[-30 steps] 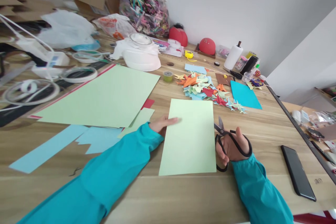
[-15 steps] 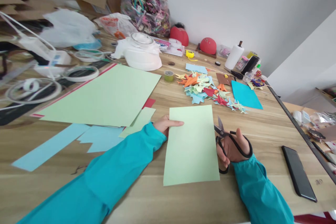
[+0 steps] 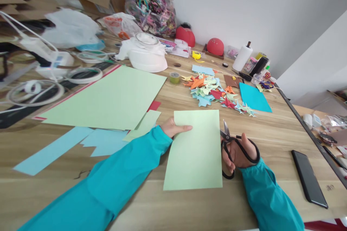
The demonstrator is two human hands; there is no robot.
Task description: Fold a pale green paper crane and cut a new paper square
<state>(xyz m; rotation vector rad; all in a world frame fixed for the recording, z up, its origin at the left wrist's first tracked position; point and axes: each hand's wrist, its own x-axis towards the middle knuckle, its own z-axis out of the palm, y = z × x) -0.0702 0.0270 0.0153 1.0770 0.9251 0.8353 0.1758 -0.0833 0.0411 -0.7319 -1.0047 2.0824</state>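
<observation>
A light green paper sheet [image 3: 196, 155] is pinched at its upper left edge by my left hand [image 3: 173, 128], thumb on top and fingers hidden behind. My right hand [image 3: 236, 153] is wrapped round the black handles of a pair of scissors [image 3: 227, 135], whose blades stand apart. One blade tip points up beside the sheet's right edge; the other runs toward or behind that edge, and I cannot tell whether it touches. Beyond the sheet lies a pile of cut paper stars [image 3: 207, 88] in green, blue, orange and red.
A large green paper stack [image 3: 105, 101] lies at left, with blue paper strips [image 3: 52, 149] before it. A teal sheet [image 3: 255, 97] sits at the back right, a phone [image 3: 309, 178] near the right edge. Cable coils [image 3: 35, 92] and bags [image 3: 150, 11] crowd the far left and back.
The lower part of the green sheet has swung slightly left. My right hand and the scissors have shifted a little left, the blades still apart.
</observation>
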